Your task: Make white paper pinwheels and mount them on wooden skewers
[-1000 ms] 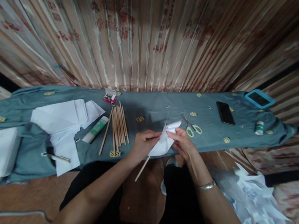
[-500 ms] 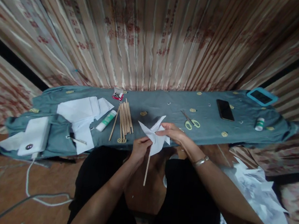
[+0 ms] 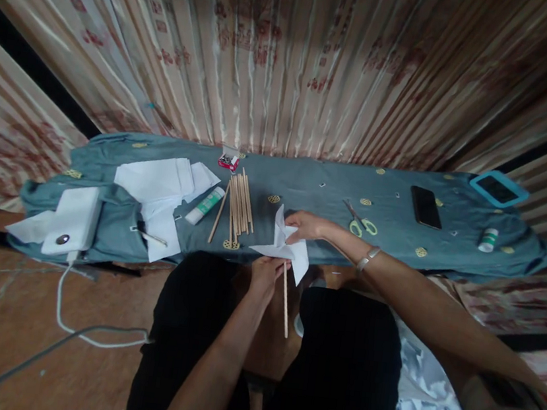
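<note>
Paper pinwheel: turned since half a second earlier, one blade now pointing up, one to the left, one down to the right; it was between both hands, over the near edge of the cloth
Stick: lower end had swung rightward, hanging below the pinwheel
Left hand: fingers pressed together, pinching the stick's upper end
Right hand: had shifted to the pinwheel's far side, thumb and forefinger bent near its middle; whether they pinched it could not be told
Scissors: lay unmoved, right of the hands
Loose sticks: lay as before beside the glue stick
</note>
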A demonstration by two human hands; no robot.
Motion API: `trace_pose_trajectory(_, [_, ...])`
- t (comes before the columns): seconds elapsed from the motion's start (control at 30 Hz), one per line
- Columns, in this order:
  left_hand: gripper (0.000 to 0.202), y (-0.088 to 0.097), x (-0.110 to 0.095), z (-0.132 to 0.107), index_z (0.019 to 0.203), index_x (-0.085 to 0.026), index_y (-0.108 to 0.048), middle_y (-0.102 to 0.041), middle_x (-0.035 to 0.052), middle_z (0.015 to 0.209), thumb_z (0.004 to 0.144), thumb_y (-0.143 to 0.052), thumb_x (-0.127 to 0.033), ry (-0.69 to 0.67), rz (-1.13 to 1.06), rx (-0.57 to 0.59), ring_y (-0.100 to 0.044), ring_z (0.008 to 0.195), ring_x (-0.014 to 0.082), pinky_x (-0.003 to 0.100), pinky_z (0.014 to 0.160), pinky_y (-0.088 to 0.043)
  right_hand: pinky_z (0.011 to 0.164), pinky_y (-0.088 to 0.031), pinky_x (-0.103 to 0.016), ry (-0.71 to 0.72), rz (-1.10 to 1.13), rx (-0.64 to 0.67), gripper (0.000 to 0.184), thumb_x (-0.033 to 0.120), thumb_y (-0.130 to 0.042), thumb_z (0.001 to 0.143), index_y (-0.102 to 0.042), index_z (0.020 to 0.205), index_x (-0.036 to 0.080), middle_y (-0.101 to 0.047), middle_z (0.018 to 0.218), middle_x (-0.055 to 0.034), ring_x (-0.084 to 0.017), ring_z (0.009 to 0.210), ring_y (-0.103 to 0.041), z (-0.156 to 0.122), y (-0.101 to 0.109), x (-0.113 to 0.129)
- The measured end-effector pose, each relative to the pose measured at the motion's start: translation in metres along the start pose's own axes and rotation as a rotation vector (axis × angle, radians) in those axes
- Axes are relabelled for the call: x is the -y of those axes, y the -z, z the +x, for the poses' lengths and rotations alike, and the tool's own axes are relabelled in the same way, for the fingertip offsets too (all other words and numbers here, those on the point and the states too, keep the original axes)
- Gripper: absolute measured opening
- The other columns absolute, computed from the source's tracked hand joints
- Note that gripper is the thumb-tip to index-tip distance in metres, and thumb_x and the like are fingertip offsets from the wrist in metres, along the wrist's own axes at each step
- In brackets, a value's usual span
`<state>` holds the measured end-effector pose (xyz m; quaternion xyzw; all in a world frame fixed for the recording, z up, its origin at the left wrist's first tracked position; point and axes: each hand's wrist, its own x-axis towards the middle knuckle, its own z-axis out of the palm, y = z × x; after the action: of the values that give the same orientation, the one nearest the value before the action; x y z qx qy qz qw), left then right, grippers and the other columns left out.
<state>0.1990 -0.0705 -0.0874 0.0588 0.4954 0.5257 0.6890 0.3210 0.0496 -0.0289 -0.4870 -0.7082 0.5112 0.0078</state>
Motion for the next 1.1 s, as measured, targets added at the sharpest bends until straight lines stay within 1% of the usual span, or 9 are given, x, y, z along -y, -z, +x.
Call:
trace_pose_trajectory(0.13, [0.02, 0.002, 0.002, 0.0, 0.055, -0.011, -0.064, -0.068, 0.0039, 0.056, 0.045, -0.082, -0.012, 0.002, -0.019, 0.008, -0.067, 0.06, 0.0171, 0.034, 0.075, -0.057, 0.055, -0.027, -0.022, 0.002, -0.122, 0.022, 0.02, 0.024, -0.072, 0.048, -0.057, 0.059, 0.017, -0.045, 0.054, 0.009, -0.01, 0.059, -0.043, 0.005, 0.0, 0.001])
trace_pose_trajectory(0.23, [0.021, 0.003, 0.003, 0.0, 0.059, -0.01, -0.067, -0.07, 0.0067, 0.06, 0.046, -0.083, -0.012, 0.005, -0.02, 0.022, -0.069, 0.064, 0.0207, 0.037, 0.077, -0.057, 0.055, -0.028, -0.022, -0.001, -0.162, 0.043, 0.02, 0.026, -0.07, 0.051, -0.056, 0.062, 0.018, -0.046, 0.056, 0.0084, -0.01, 0.06, -0.043, 0.005, 0.0, 0.001])
trace_pose_trajectory(0.33, [0.019, 0.003, 0.002, 0.0, 0.06, -0.009, -0.067, -0.071, 0.0075, 0.061, 0.049, -0.083, -0.012, 0.005, -0.016, 0.027, -0.07, 0.067, 0.0227, 0.038, 0.079, -0.057, 0.055, -0.029, -0.022, 0.001, -0.194, 0.051, 0.022, 0.029, -0.07, 0.051, -0.054, 0.062, 0.018, -0.046, 0.058, 0.008, -0.01, 0.06, -0.043, 0.004, 0.0, 0.002])
trace_pose_trajectory(0.47, [0.017, 0.004, 0.002, 0.0, 0.062, -0.009, -0.068, -0.07, 0.0069, 0.061, 0.052, -0.081, -0.011, 0.002, -0.007, 0.017, -0.071, 0.068, 0.0224, 0.039, 0.081, -0.057, 0.055, -0.031, -0.022, 0.002, -0.219, 0.042, 0.022, 0.031, -0.068, 0.053, -0.052, 0.061, 0.018, -0.045, 0.058, 0.0078, -0.01, 0.059, -0.043, 0.004, -0.001, 0.003])
trace_pose_trajectory(0.6, [0.016, 0.006, 0.003, 0.001, 0.062, -0.008, -0.068, -0.071, 0.007, 0.062, 0.054, -0.081, -0.011, 0.011, 0.0, 0.003, -0.072, 0.068, 0.0218, 0.039, 0.082, -0.057, 0.056, -0.032, -0.022, 0.0, -0.224, 0.03, 0.023, 0.032, -0.07, 0.053, -0.055, 0.063, 0.018, -0.047, 0.059, 0.0073, -0.01, 0.061, -0.046, 0.003, -0.004, 0.002])
trace_pose_trajectory(0.77, [0.014, 0.01, 0.004, 0.0, 0.06, -0.01, -0.065, -0.069, 0.0051, 0.058, 0.059, -0.08, -0.01, 0.048, 0.02, -0.008, -0.07, 0.06, 0.0181, 0.036, 0.078, -0.059, 0.054, -0.029, -0.022, -0.005, -0.255, 0.013, 0.022, 0.029, -0.071, 0.052, -0.054, 0.061, 0.018, -0.046, 0.058, 0.0078, -0.01, 0.06, -0.044, 0.005, -0.006, 0.003])
trace_pose_trajectory(0.9, [0.014, 0.018, 0.004, -0.008, 0.067, -0.009, -0.069, -0.072, 0.0094, 0.068, 0.065, -0.08, -0.018, 0.123, 0.085, 0.067, -0.07, 0.061, 0.0191, 0.037, 0.073, -0.059, 0.054, -0.028, -0.022, -0.007, -0.27, 0.015, 0.02, 0.028, -0.07, 0.053, -0.056, 0.062, 0.018, -0.047, 0.057, 0.0079, -0.01, 0.061, -0.045, 0.006, -0.007, 0.003])
trace_pose_trajectory(0.97, [0.017, 0.022, 0.004, -0.011, 0.073, -0.009, -0.072, -0.073, 0.0106, 0.073, 0.067, -0.08, -0.023, 0.16, 0.132, 0.118, -0.069, 0.059, 0.017, 0.034, 0.07, -0.059, 0.055, -0.028, -0.022, -0.013, -0.279, 0.017, 0.019, 0.028, -0.07, 0.053, -0.056, 0.061, 0.018, -0.046, 0.057, 0.008, -0.01, 0.061, -0.045, 0.005, -0.006, 0.004])
trace_pose_trajectory(1.1, [0.024, 0.027, 0.004, -0.014, 0.077, -0.009, -0.074, -0.071, 0.0081, 0.068, 0.063, -0.082, -0.027, 0.162, 0.159, 0.171, -0.067, 0.056, 0.0148, 0.029, 0.063, -0.057, 0.054, -0.026, -0.023, -0.045, -0.324, 0.017, 0.02, 0.026, -0.07, 0.053, -0.052, 0.058, 0.018, -0.043, 0.055, 0.0088, -0.009, 0.059, -0.041, 0.005, -0.006, 0.008])
